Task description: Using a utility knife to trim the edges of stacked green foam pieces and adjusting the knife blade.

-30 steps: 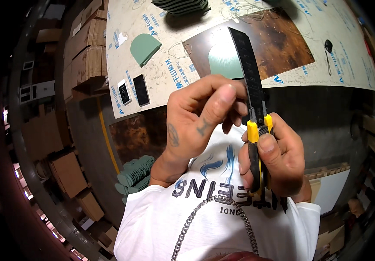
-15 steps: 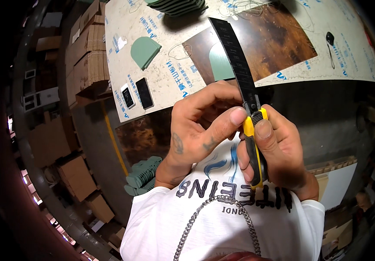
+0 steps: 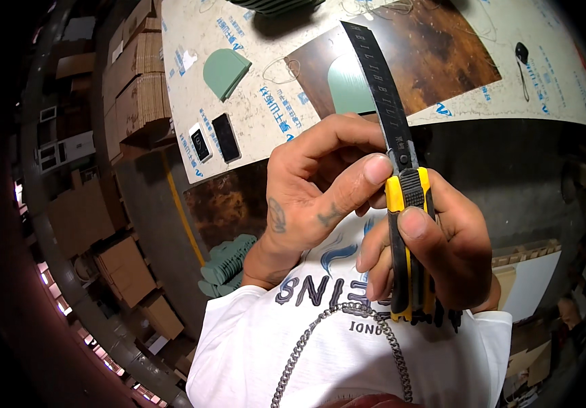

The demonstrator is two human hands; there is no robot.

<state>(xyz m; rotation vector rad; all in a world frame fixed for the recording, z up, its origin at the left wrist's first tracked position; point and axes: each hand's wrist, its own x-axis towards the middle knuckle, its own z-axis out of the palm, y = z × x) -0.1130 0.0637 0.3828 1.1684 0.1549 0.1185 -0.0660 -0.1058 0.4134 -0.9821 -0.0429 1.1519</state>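
A utility knife (image 3: 407, 231) with a yellow-and-black handle stands upright between my hands, its long dark blade (image 3: 378, 81) extended far out over the table. My right hand (image 3: 453, 241) is closed around the handle, thumb on its front below the ribbed slider. From the other side, my left hand (image 3: 313, 187) has its thumb tip at the base of the blade, and its index finger curls behind the blade. The other left fingers are folded and partly hidden. Beyond the blade, a green rounded piece (image 3: 348, 85) lies on a brown glossy board (image 3: 436, 61).
The white printed table (image 3: 265, 41) also bears another stack of green rounded pieces (image 3: 225, 73), a black phone (image 3: 225, 138), a small white device (image 3: 199, 143) and a black corded item (image 3: 521, 54). Cardboard stacks (image 3: 140, 81) stand at left. Several green pieces (image 3: 228, 265) sit low beside me.
The knife has shifted slightly right and turned, so more of the slider side shows. My right hand moved with it, its thumb now lower on the handle. The left thumb stays near the blade's base.
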